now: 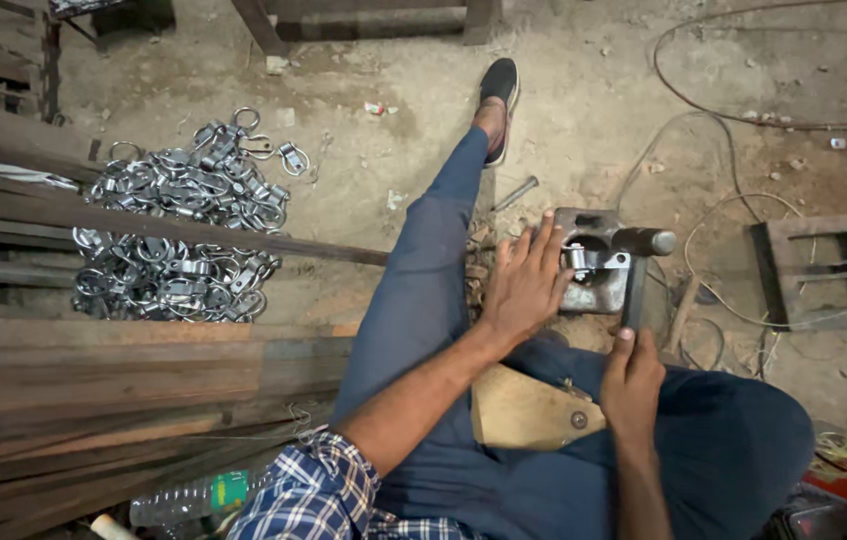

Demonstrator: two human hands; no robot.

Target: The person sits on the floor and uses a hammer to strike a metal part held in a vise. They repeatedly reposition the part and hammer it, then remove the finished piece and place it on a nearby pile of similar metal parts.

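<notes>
Fingers of the left hand (524, 285) are spread flat and laid over the near edge of a small steel block (594, 270) that sits on the dirt floor (584, 120), pressing a bright metal clip (578, 258) into its slot without closing around anything. The right hand (632, 385) is curled shut around the lower end of a dark handle (634, 290), whose heavy cylindrical head (644, 241) is resting across the top of the block. For the work to go well, the clip would best be kept seated square in the slot, the left fingertips drawn clear of the head, and the block held steady against the ground. A wooden board (529, 410) is lying across the lap of the blue trousers (414, 290), and one leg is stretched out to a black shoe (500, 85). A large heap of shiny metal rings and clips (179, 225) is piled to the left, partly crossed by long rusty steel bars (94, 370). Thin wires (724, 130) are looped over the dusty floor, a flat steel frame (819, 270) lies to the right, and a plastic bottle (194, 497) is seen near the checked sleeve (314, 490).
</notes>
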